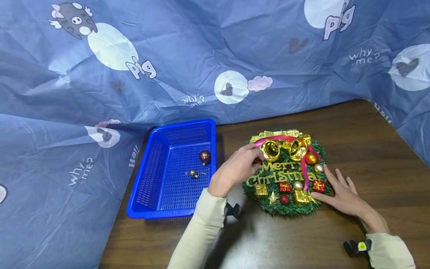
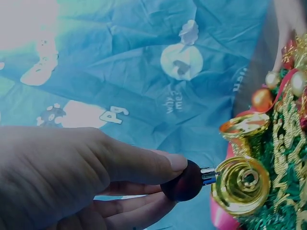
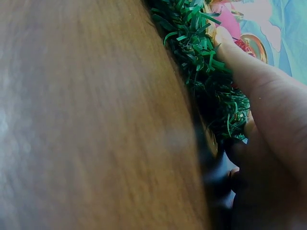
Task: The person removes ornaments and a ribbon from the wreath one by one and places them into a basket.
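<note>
A dark red Christmas ball (image 2: pixel 184 184) with a silver cap is pinched between the thumb and fingers of my left hand (image 1: pixel 236 167). Its cap points at one of two gold bells (image 2: pixel 242 187) near the top of the green wreath (image 1: pixel 285 209). Whether the cap touches the bell, I cannot tell. In the head view the ball is hidden by the hand. At the wreath's right edge lies my right hand (image 1: pixel 346 196), its fingers spread and thumb on the greenery (image 3: pixel 206 62). Gold "Merry Christmas" lettering (image 1: pixel 280 179), small gift boxes, balls and a pink ribbon (image 1: pixel 305 173) decorate the wreath.
Left of the wreath stands a blue plastic basket (image 1: pixel 137 179). Inside it are a brown ball (image 1: pixel 205 157) and a small gold ornament (image 1: pixel 193 173). A blue printed cloth (image 1: pixel 188 45) hangs behind the brown wooden table (image 1: pixel 356 138).
</note>
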`<state>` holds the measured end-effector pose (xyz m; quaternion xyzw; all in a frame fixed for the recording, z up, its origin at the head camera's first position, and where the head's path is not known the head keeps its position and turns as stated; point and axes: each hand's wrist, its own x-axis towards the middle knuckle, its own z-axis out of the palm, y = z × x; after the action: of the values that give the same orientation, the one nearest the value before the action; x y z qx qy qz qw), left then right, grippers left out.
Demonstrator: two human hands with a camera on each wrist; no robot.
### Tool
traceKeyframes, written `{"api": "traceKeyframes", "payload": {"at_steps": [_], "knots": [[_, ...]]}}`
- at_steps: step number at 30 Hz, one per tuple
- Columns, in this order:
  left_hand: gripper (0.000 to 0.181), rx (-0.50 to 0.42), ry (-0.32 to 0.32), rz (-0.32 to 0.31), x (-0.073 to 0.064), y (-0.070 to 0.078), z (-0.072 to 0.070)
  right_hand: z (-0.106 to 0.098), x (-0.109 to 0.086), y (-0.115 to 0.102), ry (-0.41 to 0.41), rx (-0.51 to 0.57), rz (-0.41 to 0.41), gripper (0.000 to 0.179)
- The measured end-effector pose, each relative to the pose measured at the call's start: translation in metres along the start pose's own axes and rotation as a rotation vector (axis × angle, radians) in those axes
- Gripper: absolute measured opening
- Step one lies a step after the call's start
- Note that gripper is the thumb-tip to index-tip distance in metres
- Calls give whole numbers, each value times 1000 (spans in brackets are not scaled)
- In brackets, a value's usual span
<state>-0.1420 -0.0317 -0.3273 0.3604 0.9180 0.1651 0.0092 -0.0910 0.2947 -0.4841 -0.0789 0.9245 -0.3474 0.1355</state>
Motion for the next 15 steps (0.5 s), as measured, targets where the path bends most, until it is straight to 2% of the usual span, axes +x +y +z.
{"api": "traceKeyframes", "payload": {"at_steps": [7, 15], "knots": [[14, -19, 12, -28, -6, -5, -9, 0, 2, 0, -7, -1, 4, 103], [13, -10, 48, -25, -12, -14, -19, 0, 1, -1, -11, -1, -3, 102]]}}
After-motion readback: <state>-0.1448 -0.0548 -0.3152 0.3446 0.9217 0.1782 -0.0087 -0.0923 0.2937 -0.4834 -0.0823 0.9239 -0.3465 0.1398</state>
